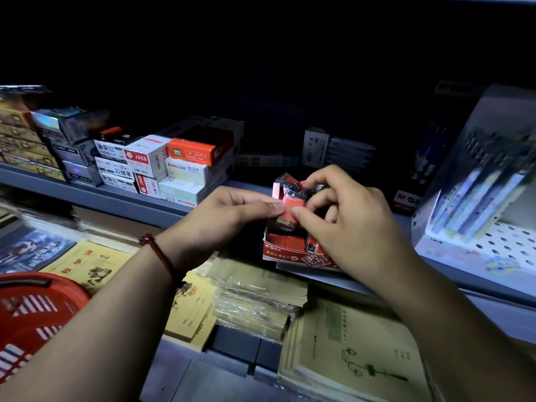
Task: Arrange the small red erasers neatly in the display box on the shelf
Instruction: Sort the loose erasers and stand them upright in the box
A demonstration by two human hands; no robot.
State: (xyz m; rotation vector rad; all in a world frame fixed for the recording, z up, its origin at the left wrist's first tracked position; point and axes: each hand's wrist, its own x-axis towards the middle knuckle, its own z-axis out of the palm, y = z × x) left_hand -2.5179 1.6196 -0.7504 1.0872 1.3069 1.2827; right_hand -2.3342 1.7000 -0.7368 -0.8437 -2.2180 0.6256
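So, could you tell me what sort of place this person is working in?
Most likely a stationery shop aisle: small stacked cardboard boxes of pen refills on a grey metal shelf, yellow paper exercise books below, and a red plastic shopping basket. Both hands work over a red cardboard display box of erasers.

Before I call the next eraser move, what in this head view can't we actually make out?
- Display box interior: right hand covers most of it, so free slots can't be counted.
- Erasers held between both hands: the left hand and fingers overlap them; number unclear.
- Shelf back: too dark to see.
- Pen display at right: motion-blurred, labels unreadable.
- Red basket: cut off by left edge.
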